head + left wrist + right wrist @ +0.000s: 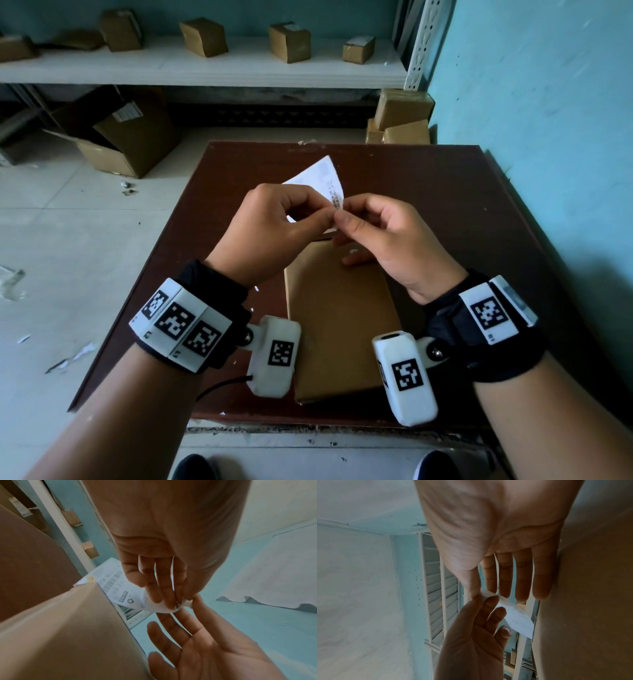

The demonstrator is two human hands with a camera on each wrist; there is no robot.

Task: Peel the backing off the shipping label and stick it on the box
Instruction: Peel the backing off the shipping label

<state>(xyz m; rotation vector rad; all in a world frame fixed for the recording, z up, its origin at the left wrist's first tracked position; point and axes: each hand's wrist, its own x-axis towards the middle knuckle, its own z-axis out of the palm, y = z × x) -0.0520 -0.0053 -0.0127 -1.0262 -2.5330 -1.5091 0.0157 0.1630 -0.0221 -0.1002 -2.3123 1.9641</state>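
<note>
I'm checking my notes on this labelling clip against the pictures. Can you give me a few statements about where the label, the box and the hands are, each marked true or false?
1. Both the left hand and the right hand pinch the label. True.
2. The label is already stuck flat on the box. False: it is held up in the air above the box's far end.
3. The box lies on a dark brown table. True.
4. The box on the table stands open with its flaps up. False: its top is closed and flat.
5. Several small boxes sit on the white shelf beyond the table. True.
</note>
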